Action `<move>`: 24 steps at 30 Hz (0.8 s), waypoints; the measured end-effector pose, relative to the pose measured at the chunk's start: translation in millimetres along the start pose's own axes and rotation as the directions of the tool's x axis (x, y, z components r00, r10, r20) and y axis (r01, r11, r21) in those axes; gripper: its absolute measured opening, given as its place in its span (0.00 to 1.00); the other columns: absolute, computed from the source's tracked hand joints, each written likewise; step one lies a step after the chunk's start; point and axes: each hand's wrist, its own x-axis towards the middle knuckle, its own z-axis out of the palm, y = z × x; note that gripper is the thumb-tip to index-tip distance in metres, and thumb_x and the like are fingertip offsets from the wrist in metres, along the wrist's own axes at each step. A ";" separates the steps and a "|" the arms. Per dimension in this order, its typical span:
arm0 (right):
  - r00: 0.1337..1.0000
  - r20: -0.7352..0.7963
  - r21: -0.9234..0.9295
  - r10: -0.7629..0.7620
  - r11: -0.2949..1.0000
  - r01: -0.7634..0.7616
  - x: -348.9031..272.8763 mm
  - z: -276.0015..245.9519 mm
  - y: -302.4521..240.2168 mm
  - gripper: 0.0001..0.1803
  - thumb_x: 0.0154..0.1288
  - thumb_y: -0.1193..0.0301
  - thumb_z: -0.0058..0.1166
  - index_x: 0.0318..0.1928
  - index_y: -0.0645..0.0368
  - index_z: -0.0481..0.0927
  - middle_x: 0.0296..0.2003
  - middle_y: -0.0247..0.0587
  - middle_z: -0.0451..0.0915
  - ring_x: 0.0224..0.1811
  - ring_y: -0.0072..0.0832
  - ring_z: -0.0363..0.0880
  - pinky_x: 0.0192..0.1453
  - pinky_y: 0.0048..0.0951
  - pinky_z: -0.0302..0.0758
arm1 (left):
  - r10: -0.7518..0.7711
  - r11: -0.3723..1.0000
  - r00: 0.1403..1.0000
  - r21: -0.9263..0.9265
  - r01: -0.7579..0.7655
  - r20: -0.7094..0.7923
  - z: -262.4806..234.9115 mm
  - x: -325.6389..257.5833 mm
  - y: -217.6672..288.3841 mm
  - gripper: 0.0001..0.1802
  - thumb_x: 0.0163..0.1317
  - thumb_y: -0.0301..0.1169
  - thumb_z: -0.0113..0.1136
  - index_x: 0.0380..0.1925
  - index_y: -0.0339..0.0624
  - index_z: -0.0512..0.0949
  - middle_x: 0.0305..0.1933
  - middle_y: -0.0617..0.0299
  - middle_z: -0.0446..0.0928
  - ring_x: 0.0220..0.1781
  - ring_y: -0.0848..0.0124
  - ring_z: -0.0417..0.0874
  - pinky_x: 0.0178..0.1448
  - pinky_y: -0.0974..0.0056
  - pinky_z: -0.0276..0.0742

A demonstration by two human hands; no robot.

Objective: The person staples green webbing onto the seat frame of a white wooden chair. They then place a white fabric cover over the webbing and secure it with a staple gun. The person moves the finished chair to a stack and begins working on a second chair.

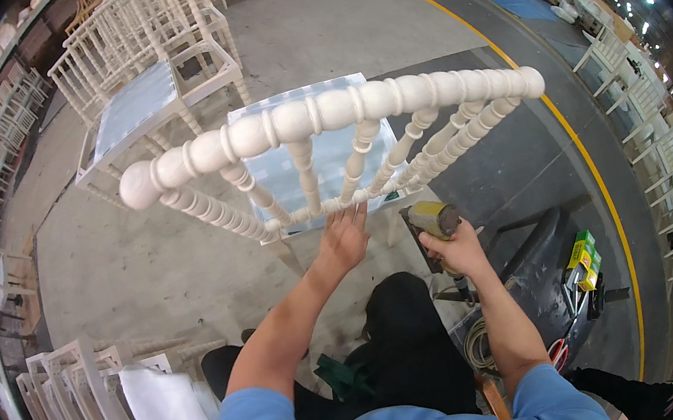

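A white chair with a turned, beaded backrest (313, 117) stands in front of me. Behind its spindles shows a pale blue-white seat panel (288, 184). My left hand (345, 238) reaches to the backrest's lower rail, its fingers stretched out and their tips partly hidden under the rail. To the right of the chair, my right hand (459, 247) is wrapped round the grip of a yellow and black pneumatic staple gun (435, 219). The gun's nose is close to the chair's rear right side; whether it touches cannot be made out.
Stacked white chairs (145, 57) stand at the far left. Chair frames with a white cloth (168, 407) lie at lower left. On my right, a dark surface (522, 305) carries a coiled hose (478, 346), a green and yellow box (583, 261) and tools. A yellow floor line (587, 152) runs beyond.
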 end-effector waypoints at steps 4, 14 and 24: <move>0.995 -0.079 0.096 0.068 0.994 -0.060 22.6 21.0 20.7 0.16 0.70 0.68 0.74 0.52 0.64 0.87 0.34 0.32 0.88 0.26 0.19 0.82 0.31 0.27 0.77 | 0.006 0.999 0.991 0.051 -0.013 0.133 27.7 13.2 3.9 0.43 0.70 0.44 0.69 0.82 0.49 0.66 0.85 0.50 0.61 0.86 0.44 0.60 0.88 0.42 0.55; 0.989 -0.141 -0.042 0.043 0.998 -0.049 65.2 57.4 49.2 0.15 0.71 0.66 0.73 0.50 0.63 0.87 0.33 0.32 0.88 0.24 0.19 0.81 0.29 0.27 0.77 | -0.050 0.978 0.974 0.208 0.003 0.220 58.7 -4.6 12.2 0.40 0.76 0.49 0.62 0.83 0.48 0.65 0.93 0.54 0.41 0.93 0.45 0.42 0.92 0.41 0.39; 0.987 -0.162 -0.137 -0.021 0.991 -0.002 75.8 71.0 58.6 0.17 0.69 0.68 0.74 0.53 0.62 0.85 0.39 0.36 0.89 0.31 0.19 0.83 0.33 0.29 0.81 | 0.040 0.997 0.987 0.065 -0.051 0.157 46.9 -10.8 -7.9 0.38 0.71 0.42 0.68 0.78 0.40 0.71 0.90 0.47 0.53 0.90 0.45 0.52 0.91 0.38 0.45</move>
